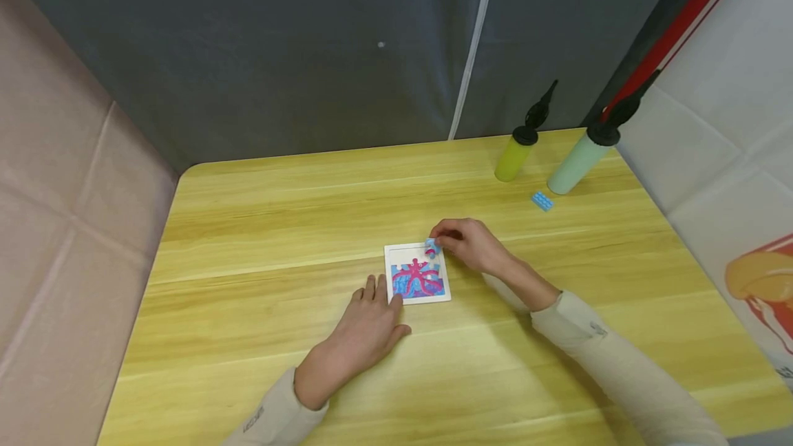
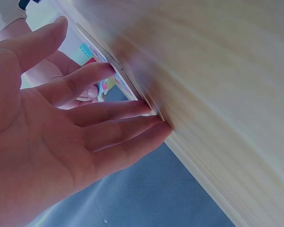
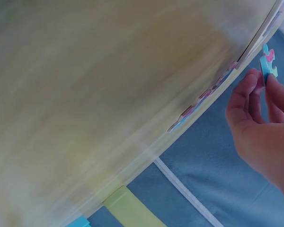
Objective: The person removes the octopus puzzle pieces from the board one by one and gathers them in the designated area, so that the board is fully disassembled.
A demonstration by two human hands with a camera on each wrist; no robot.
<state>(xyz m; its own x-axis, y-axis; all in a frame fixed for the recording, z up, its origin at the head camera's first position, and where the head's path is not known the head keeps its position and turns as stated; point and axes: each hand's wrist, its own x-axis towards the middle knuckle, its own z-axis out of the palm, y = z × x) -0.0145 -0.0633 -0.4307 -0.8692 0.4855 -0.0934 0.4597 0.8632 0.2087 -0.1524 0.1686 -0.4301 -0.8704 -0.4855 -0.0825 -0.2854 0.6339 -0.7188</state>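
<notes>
The right hand (image 1: pixel 472 245) pinches a puzzle piece (image 1: pixel 431 246) between fingers drawn together, over the puzzle tray's (image 1: pixel 427 300) far right corner; the tray's unfilled strip lies just left. The left hand (image 1: pixel 365 329), fingers extended, grips nothing, touching the tray's left edge. Beyond the tray, rightward, a blue brick (image 1: pixel 542 201), lime cylinder (image 1: pixel 513 159) and mint cylinder (image 1: pixel 577 165) stand clear.
</notes>
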